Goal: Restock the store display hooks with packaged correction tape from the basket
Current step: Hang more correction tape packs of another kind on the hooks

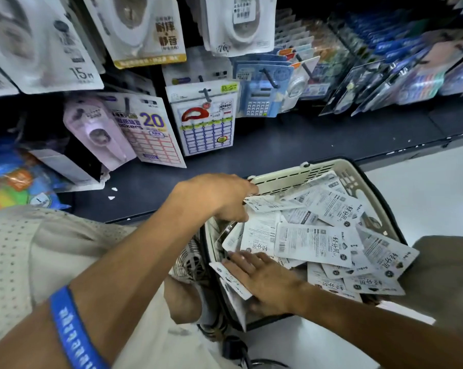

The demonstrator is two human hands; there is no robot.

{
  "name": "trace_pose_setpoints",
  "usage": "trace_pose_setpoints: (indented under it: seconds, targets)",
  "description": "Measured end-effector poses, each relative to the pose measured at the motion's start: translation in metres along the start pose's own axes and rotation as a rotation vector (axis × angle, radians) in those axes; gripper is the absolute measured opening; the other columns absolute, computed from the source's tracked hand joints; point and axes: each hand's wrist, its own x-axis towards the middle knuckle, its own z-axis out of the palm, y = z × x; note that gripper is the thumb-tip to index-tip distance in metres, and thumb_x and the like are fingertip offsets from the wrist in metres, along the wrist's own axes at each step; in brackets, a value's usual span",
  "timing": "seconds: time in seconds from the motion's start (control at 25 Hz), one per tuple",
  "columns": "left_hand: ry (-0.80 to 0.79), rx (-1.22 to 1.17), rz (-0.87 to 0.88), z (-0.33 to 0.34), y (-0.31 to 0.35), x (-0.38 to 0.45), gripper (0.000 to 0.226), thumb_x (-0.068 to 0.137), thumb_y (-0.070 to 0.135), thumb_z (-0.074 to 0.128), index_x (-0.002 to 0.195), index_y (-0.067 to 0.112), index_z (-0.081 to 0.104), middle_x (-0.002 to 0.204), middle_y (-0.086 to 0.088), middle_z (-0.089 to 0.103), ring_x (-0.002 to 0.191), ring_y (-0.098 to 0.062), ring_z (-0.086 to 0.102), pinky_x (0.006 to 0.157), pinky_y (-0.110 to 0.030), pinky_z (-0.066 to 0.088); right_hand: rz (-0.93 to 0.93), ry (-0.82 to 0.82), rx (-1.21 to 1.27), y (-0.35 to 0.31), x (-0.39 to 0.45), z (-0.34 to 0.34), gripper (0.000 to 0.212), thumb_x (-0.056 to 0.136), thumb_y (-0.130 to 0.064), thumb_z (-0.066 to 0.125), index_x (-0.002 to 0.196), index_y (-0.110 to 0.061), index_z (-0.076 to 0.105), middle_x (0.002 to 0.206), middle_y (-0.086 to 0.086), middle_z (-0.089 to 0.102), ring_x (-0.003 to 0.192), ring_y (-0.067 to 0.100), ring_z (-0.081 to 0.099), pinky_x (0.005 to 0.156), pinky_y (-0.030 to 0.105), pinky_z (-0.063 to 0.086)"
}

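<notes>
- Cream plastic basket (283, 177) sits on the pale floor, just beside the dark base shelf (278, 145) of the display.
- Packaged correction tape (315, 243) fills the basket as a loose heap of white printed cards, most lying back side up and overlapping one another.
- Left hand (219, 198) reaches into the basket at its far left corner; fingers curl down and pinch the edge of one white pack (265, 205) on top of the heap.
- Right hand (265, 278) lies at the near left side of the basket, palm down, fingers fairly straight, pressing on a small stack of packs (230, 280) at the rim. Thumb is hidden beneath; whether it clamps the stack cannot be told.
- Blue wristband (70, 331) sits on the left forearm.
- Display hooks (207, 95) above the base shelf carry hanging goods: label sticker sheets (206, 126), a blue calculator pack (259, 99), and larger tape dispensers in white packaging (142, 27) on the upper row.
</notes>
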Motion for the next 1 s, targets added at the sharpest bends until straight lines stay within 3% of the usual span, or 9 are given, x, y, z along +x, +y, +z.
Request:
trace_pose_setpoints:
  seconds: [0.12, 0.32, 0.44, 0.52, 0.64, 0.72, 0.8, 0.88, 1.0]
  targets:
    - [-0.017, -0.004, 0.000, -0.004, 0.001, -0.004, 0.066, 0.096, 0.045, 0.061, 0.154, 0.037, 0.032, 0.157, 0.000, 0.043, 0.140, -0.027, 0.044, 0.111, -0.045, 0.042, 0.082, 0.141, 0.406, -0.006, 0.003, -0.010, 0.082, 0.099, -0.050, 0.045, 0.161, -0.026, -0.003, 0.168, 0.005, 0.018, 0.149, 0.029, 0.029, 0.120, 0.041, 0.028]
    - [-0.009, -0.015, -0.010, -0.014, 0.005, -0.011, 0.067, 0.097, 0.046, 0.059, 0.156, 0.036, 0.029, 0.160, -0.001, 0.039, 0.144, -0.025, 0.040, 0.114, -0.039, 0.038, 0.070, -0.152, 0.784, -0.018, -0.001, -0.016, 0.129, 0.074, -0.059, 0.076, 0.147, -0.049, -0.029, 0.162, -0.023, -0.024, 0.150, -0.001, -0.009, 0.121, 0.026, 0.013]
    - [-0.006, -0.010, -0.010, -0.015, 0.007, -0.013, 0.067, 0.097, 0.046, 0.060, 0.156, 0.036, 0.029, 0.160, 0.000, 0.039, 0.144, -0.025, 0.039, 0.111, -0.036, 0.036, 0.216, 0.027, 0.682, -0.027, -0.001, -0.009, 0.095, 0.091, -0.064, 0.056, 0.159, -0.037, -0.005, 0.168, 0.001, 0.019, 0.147, 0.017, 0.034, 0.114, 0.032, 0.036]
    - [0.023, -0.017, -0.003, -0.014, 0.005, -0.013, 0.066, 0.095, 0.047, 0.061, 0.154, 0.037, 0.033, 0.157, 0.000, 0.044, 0.142, -0.025, 0.042, 0.113, -0.037, 0.039, 0.341, 0.184, 0.701, -0.019, 0.002, -0.021, 0.053, 0.103, -0.054, 0.042, 0.139, -0.017, 0.053, 0.114, 0.012, 0.072, 0.103, 0.027, 0.070, 0.077, 0.028, 0.052]
    - [0.305, -0.370, 0.015, -0.019, 0.001, -0.013, 0.060, 0.088, 0.045, 0.071, 0.143, 0.036, 0.049, 0.131, 0.003, 0.063, 0.123, -0.022, 0.059, 0.105, -0.040, 0.048, 0.444, 0.195, 1.125, 0.032, -0.007, -0.066, 0.044, 0.100, -0.046, 0.057, 0.066, -0.020, 0.068, 0.059, -0.009, 0.066, 0.051, 0.005, 0.063, 0.049, 0.017, 0.045]
    - [0.532, -0.771, -0.038, -0.022, -0.002, -0.012, 0.074, 0.078, 0.045, 0.082, 0.143, 0.034, 0.048, 0.122, 0.009, 0.061, 0.114, -0.015, 0.061, 0.102, -0.036, 0.049, 0.343, 0.275, 1.407, 0.067, -0.019, -0.104, 0.030, 0.096, -0.039, 0.064, 0.082, -0.016, 0.074, 0.077, -0.009, 0.076, 0.069, 0.010, 0.072, 0.061, 0.025, 0.057]
    - [0.435, -1.001, -0.061, -0.025, -0.004, -0.013, 0.094, 0.064, 0.048, 0.092, 0.144, 0.029, 0.048, 0.123, 0.011, 0.062, 0.111, -0.013, 0.063, 0.097, -0.031, 0.050, 0.250, 0.514, 1.669, 0.089, -0.026, -0.135, 0.038, 0.089, -0.043, 0.067, 0.109, -0.011, 0.070, 0.096, 0.007, 0.078, 0.082, 0.023, 0.075, 0.064, 0.036, 0.061]
    - [0.239, -1.112, -0.016, -0.024, -0.002, -0.013, 0.075, 0.059, 0.037, 0.096, 0.126, 0.023, 0.065, 0.110, 0.009, 0.076, 0.102, -0.016, 0.073, 0.089, -0.031, 0.058, 0.191, 0.684, 1.817, 0.102, -0.027, -0.157, 0.058, 0.083, -0.055, 0.067, 0.122, -0.012, 0.065, 0.108, 0.012, 0.076, 0.090, 0.027, 0.075, 0.065, 0.039, 0.061]
    - [0.315, -1.081, -0.027, -0.026, 0.003, -0.013, 0.045, 0.063, 0.024, 0.096, 0.103, 0.024, 0.073, 0.095, 0.008, 0.080, 0.092, -0.016, 0.076, 0.081, -0.031, 0.062, 0.075, 0.542, 1.973, 0.104, -0.025, -0.145, 0.070, 0.085, -0.068, 0.056, 0.133, -0.017, 0.061, 0.122, 0.015, 0.070, 0.100, 0.030, 0.072, 0.073, 0.042, 0.061]
